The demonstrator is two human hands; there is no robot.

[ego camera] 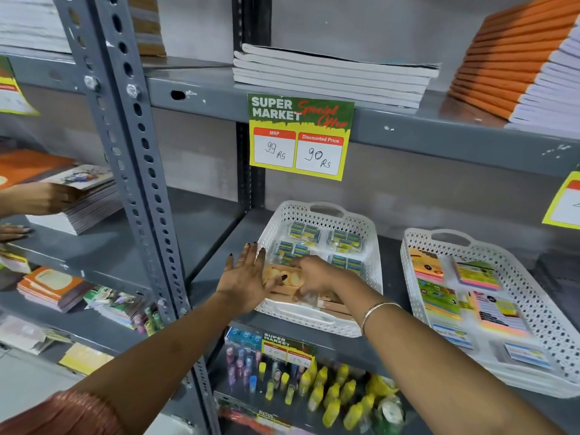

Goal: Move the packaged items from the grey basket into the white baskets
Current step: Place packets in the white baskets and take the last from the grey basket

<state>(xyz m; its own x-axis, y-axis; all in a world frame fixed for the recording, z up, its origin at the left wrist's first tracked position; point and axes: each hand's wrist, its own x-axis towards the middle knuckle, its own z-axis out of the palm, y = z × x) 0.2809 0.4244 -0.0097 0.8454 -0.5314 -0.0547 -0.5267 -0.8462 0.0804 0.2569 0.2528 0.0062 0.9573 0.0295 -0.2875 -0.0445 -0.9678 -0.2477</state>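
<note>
Settling a clear packet into the near end of the white basket, the right hand pinched it while the left hand, fingers spread flat and holding nothing, steadied its edge.

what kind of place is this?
Most likely a supermarket's stationery aisle. The price sign reads "Super Market Special Offer" with MRP and discounted price, notebook stacks fill grey metal shelving, and white baskets hold packaged items.

On the middle shelf two baskets sit side by side — the left basket holds small packets at its back, the right basket sticky-note pads. Glue bottles stand on the shelf below.
</note>
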